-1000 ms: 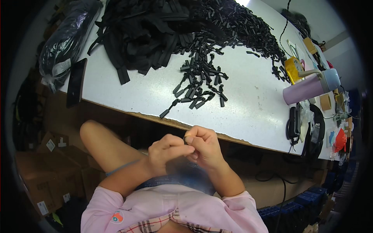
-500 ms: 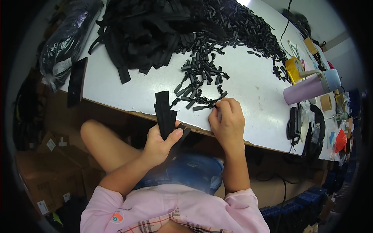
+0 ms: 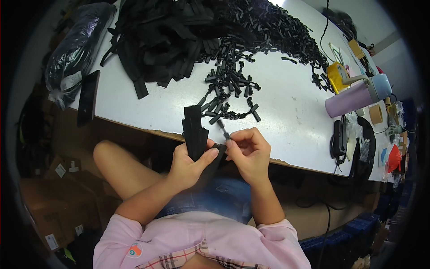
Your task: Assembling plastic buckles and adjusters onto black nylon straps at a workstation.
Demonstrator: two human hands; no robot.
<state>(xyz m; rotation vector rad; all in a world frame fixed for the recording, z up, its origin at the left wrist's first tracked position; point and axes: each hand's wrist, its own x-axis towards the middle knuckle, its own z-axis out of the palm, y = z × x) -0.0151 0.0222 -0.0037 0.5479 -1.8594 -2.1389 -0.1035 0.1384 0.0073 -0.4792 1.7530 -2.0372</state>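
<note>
In my left hand (image 3: 190, 167) is a bundle of black zipper tapes (image 3: 193, 132), standing up from the fist past the table's front edge. One tape end sticks out beyond the thumb toward my other hand. My right hand (image 3: 251, 154) pinches a black zipper slider (image 3: 221, 125) with a long pull, close beside that tape end. Whether slider and tape touch, I cannot tell. Just past my hands, a loose trail of black zipper sliders (image 3: 233, 83) lies on the white table (image 3: 289, 103) and runs back into a large heap.
Black tapes (image 3: 161, 45) are heaped at the back left, beside a plastic-wrapped bundle (image 3: 76, 49) and a dark flat phone-like slab (image 3: 88, 97). On the right lie a purple bottle (image 3: 349, 104), a yellow packet (image 3: 336, 76) and a black pouch (image 3: 339, 142). Cardboard boxes (image 3: 67, 206) stand below left.
My right hand has left the sliders on the table and come left and nearer, bringing one slider to the tapes. My left hand has shifted slightly right with its bundle.
</note>
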